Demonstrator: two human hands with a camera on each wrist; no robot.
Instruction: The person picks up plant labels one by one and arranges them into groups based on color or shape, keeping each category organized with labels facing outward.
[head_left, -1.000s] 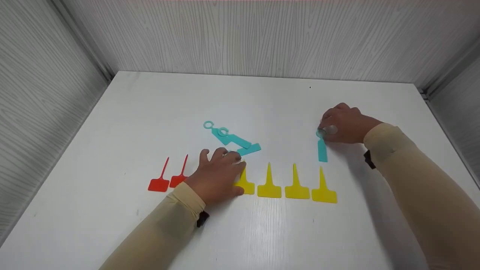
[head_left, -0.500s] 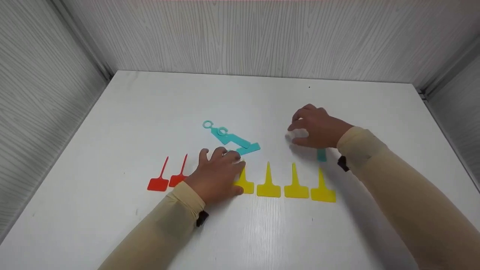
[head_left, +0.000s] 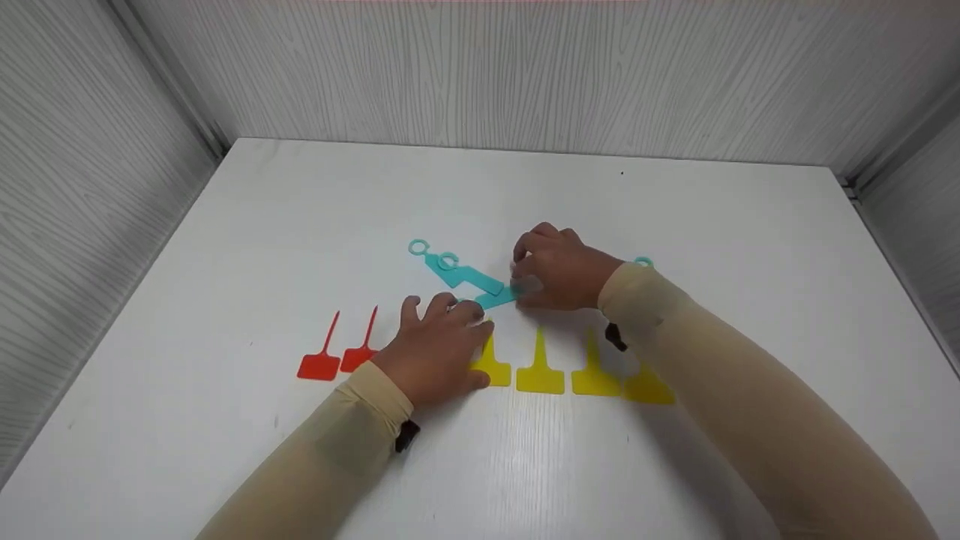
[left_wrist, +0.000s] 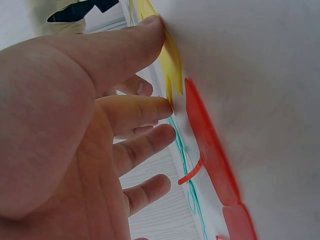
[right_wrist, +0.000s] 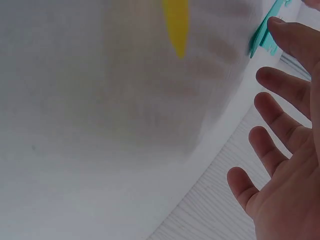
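Several flat teal hook-ended tags (head_left: 480,280) lie overlapped mid-table. My right hand (head_left: 559,271) is over the right end of the lowest teal tag (head_left: 495,298). In the right wrist view its fingers are spread, with the thumb at the teal plastic (right_wrist: 260,37). My left hand (head_left: 433,356) rests low over the row, fingers apart. In the left wrist view its thumb touches a yellow T-shaped tag (left_wrist: 170,55), close to a red tag (left_wrist: 212,142). Another teal tag shows only its ring (head_left: 643,262) behind the right sleeve.
Yellow T-shaped tags (head_left: 540,379) stand in a row, the rightmost partly under the right forearm. Two red thin-stemmed tags (head_left: 319,367) show left of my left hand. Pale wood-grain panels (head_left: 525,75) border the white table (head_left: 337,187).
My right hand has left the teal tag above the rightmost yellow one and moved left to the teal pile. The left hand stays in place.
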